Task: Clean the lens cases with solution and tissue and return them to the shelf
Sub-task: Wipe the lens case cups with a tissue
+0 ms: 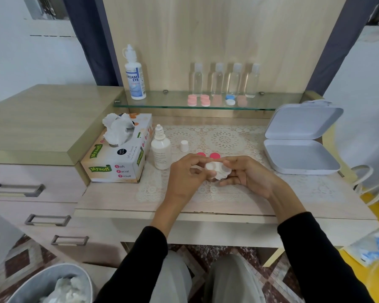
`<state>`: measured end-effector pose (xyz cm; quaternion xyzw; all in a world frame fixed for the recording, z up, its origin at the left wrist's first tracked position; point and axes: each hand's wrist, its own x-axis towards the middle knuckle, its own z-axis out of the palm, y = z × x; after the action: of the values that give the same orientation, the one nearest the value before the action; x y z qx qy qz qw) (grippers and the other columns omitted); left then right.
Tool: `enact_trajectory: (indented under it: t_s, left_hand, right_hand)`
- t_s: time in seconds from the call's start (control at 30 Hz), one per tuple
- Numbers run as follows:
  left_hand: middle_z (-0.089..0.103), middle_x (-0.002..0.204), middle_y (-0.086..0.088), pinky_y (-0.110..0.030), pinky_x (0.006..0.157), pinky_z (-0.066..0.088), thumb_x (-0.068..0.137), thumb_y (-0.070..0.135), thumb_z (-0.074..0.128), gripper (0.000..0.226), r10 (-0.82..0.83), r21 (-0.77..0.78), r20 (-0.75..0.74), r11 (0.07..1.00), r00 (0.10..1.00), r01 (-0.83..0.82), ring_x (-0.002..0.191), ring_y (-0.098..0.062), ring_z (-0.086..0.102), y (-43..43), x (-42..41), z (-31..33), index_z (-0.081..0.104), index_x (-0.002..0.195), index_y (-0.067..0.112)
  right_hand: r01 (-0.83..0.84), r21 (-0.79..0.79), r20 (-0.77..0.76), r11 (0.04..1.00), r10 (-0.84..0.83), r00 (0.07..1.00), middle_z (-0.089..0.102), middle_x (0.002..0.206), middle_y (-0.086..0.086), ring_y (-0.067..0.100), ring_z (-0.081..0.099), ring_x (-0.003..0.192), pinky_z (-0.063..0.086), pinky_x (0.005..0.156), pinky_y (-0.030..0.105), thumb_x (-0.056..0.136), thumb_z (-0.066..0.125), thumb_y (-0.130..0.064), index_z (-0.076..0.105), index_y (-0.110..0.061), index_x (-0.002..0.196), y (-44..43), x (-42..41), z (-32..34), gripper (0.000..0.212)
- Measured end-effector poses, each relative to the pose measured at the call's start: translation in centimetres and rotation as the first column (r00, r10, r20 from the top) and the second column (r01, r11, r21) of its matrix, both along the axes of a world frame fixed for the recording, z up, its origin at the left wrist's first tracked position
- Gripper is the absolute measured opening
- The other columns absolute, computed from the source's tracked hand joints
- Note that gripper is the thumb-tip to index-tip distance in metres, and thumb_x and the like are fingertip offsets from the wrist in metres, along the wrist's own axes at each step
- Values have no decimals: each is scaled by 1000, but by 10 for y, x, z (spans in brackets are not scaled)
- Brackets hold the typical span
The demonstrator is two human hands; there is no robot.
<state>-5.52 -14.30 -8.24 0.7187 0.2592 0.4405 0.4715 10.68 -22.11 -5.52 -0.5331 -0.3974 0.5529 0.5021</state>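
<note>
lens case (219, 167) pinched by right hand (248, 176), tissue (216, 177) in curled fingers of left hand (184, 174)

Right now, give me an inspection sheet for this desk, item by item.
Surface: lace mat on desk; glass shelf above.
Job's things: white lens case, tissue bunched beneath; two pink caps behind; uncapped solution bottle, cap beside; tissue box; more cases on shelf.
Clutter: open grey box; bin holding tissues.
Grippers: left hand and right hand hold the case.
Cables: nothing seen.
Surroundings: drawers at left.
</note>
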Motion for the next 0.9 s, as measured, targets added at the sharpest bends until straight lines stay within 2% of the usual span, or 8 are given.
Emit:
enact_trajectory:
  t_s: [0.17, 0.3, 0.47, 0.57, 0.73, 0.9]
  left_hand:
    - [71, 89, 4, -31, 75, 58, 67, 5, 82, 30, 4, -27, -17, 1000, 1000, -4, 85, -9, 68, -2, 0, 0, 72, 88, 24]
    - [72, 87, 6, -30, 77, 58, 68, 5, 81, 27, 0, -59, -31, 998, 1000, -2, 81, -6, 69, -6, 1, 2, 73, 87, 22]
    - [72, 87, 8, -27, 75, 57, 68, 4, 81, 28, 10, -52, -28, 999, 1000, -11, 81, -5, 69, -7, 1, 3, 72, 86, 24]
    - [70, 86, 11, -21, 73, 56, 68, 4, 81, 28, 23, -31, -33, 999, 999, -24, 80, -2, 68, -7, 0, 4, 72, 86, 23]
    - [70, 86, 11, -18, 70, 55, 68, 5, 82, 25, 46, 14, -36, 999, 998, -45, 79, -1, 68, -7, 0, 3, 73, 90, 15]
    - [70, 88, 7, -22, 70, 56, 67, 8, 83, 26, 65, 24, -36, 998, 997, -65, 80, -2, 68, -6, 0, 1, 74, 91, 13]
  right_hand:
    - [44, 22, 1, 999, -44, 999, 68, 109, 22, 32, 68, 96, 58, 79, 32, 96, 48, -8, 64, 3, 115, -1, 1, -2, 27]
    - [78, 34, -21, 996, -78, 997, 67, 111, 23, 33, 66, 100, 58, 83, 35, 91, 52, 0, 64, 6, 113, -1, 2, -5, 25]
    - [121, 61, -60, 991, -118, 991, 66, 111, 26, 34, 66, 98, 57, 72, 29, 83, 62, -4, 64, 10, 110, -2, 1, -5, 31]
    - [166, 71, -71, 984, -161, 984, 65, 110, 28, 32, 66, 93, 58, 71, 28, 79, 65, -6, 63, 12, 110, -1, 0, -6, 37]
    - [221, 103, -90, 970, -212, 973, 69, 99, 23, 27, 65, 83, 58, 68, 26, 76, 68, -8, 66, 11, 104, -2, -3, -9, 33]
    - [285, 119, -93, 951, -275, 957, 70, 94, 21, 24, 62, 71, 57, 67, 27, 72, 73, -9, 68, 9, 99, -1, -5, -11, 33]
